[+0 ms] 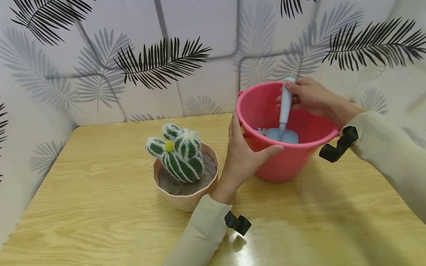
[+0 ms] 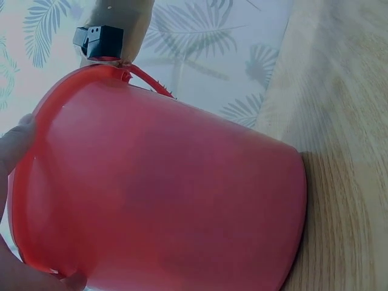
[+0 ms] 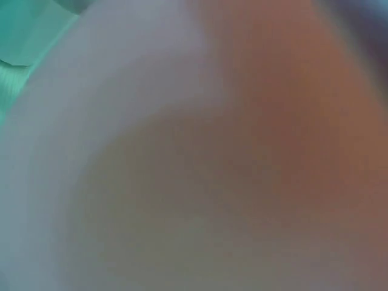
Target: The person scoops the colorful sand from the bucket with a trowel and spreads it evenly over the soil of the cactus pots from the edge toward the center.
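Note:
A pink bucket [image 1: 283,161] stands on the table, its wall filling much of the left wrist view. Against its left side my left hand [image 1: 237,158] rests, fingers extended along the outside and thumb stretched across the front rim. My right hand [image 1: 310,95] reaches over the rim and grips the pale blue-grey handle of a small trowel [image 1: 286,105]. The trowel's blade points down inside the bucket, beside small multicoloured pebbles [image 1: 260,131]; its lower edge is hidden by the rim. The right wrist view is too blurred to make out the hand or trowel.
Left of the bucket, close to my left wrist, a knitted cactus [image 1: 183,158] stands in a peach pot [image 1: 187,200] with grey sandy filling. Behind the wooden table [image 1: 94,219] rises a leaf-patterned backdrop [image 1: 203,85].

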A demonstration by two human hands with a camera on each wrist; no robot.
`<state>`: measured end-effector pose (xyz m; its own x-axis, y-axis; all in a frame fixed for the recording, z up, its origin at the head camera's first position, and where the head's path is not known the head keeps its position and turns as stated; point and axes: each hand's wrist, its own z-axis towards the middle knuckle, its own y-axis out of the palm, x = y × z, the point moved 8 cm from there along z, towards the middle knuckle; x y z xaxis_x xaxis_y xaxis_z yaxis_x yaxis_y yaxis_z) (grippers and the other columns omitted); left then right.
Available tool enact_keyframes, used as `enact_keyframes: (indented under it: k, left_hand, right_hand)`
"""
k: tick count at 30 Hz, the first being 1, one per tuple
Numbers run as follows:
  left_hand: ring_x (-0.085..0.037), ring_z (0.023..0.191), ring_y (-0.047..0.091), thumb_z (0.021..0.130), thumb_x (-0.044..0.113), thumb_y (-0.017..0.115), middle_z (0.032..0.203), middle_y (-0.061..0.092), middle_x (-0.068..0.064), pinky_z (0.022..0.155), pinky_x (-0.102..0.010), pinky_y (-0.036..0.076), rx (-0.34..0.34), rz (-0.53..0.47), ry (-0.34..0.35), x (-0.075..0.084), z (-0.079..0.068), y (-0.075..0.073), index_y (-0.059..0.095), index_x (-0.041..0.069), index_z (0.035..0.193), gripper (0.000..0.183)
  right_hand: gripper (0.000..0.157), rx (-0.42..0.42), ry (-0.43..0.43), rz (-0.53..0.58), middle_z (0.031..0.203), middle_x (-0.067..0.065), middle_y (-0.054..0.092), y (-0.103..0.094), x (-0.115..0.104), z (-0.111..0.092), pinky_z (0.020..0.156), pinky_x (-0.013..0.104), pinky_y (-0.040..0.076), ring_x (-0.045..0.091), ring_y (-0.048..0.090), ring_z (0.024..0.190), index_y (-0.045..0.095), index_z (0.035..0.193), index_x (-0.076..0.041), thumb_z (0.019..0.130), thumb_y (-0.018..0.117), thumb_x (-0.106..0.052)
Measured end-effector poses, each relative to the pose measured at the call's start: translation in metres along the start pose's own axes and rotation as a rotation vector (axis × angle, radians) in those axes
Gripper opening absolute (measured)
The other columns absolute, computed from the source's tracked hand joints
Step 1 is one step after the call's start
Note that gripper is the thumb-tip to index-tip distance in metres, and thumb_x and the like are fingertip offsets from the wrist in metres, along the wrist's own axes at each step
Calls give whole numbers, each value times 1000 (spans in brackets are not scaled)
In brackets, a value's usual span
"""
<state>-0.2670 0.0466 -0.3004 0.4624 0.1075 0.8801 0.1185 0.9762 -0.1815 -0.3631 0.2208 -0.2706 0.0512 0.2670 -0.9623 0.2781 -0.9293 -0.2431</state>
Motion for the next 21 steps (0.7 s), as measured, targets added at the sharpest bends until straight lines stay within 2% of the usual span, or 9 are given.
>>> enact_keyframes:
  k: [6, 14, 17, 21]
  left_hand:
    - [-13, 131, 37, 72, 20, 84, 149, 30, -1, 94, -25, 49, -30, -46, 17, 2, 2, -4, 6, 22, 153, 113]
    - [-10, 129, 38, 77, 25, 78, 149, 30, 3, 92, -23, 49, -11, -39, -101, 2, -8, 3, 4, 20, 154, 107]
    - [-9, 132, 35, 79, 25, 76, 150, 29, 6, 93, -24, 48, -6, -52, -124, 3, -15, 5, 3, 25, 153, 105]
    - [-12, 135, 31, 81, 23, 74, 151, 26, 8, 94, -28, 49, -37, -81, -124, 10, -26, 10, 1, 29, 152, 102]
  right_hand:
    - [39, 10, 46, -10, 83, -7, 68, -5, -3, 7, 72, 22, 56, 6, 68, 80, 38, 123, 4, 102, 40, -29]
    - [34, 39, 94, 102, 78, -2, 70, -19, -10, 4, 67, 24, 57, 10, 69, 74, 41, 114, 2, 101, 42, -29]
    - [35, 50, 115, 133, 78, 0, 71, -22, -11, 4, 67, 25, 57, 11, 70, 74, 41, 116, 1, 99, 45, -30]
    - [35, 68, 148, 153, 79, 1, 71, -27, -8, 3, 66, 26, 58, 13, 71, 75, 42, 115, -1, 98, 48, -30]
